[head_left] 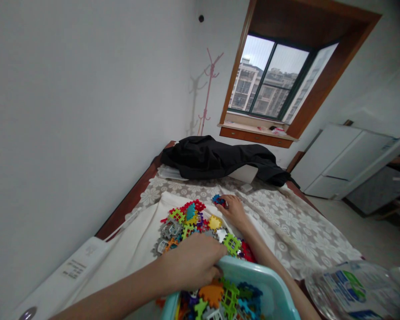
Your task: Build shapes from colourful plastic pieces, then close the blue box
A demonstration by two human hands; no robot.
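My left hand is closed over the far rim of a light teal plastic bin. Inside the bin lie building pieces in several colours, among them an orange piece and a lime green one. Beyond the bin, my right hand reaches out over the cloth, its fingers pinched on a blue toothed building piece. A mixed pile of building pieces spreads on a white cloth between the hands and to their left. My left hand hides the pile's near part.
A large clear plastic bottle lies at the lower right. Black fabric is heaped at the far end of the flower-patterned cover. On the left, a white box stands by the wall. A pink coat rack is in the far corner.
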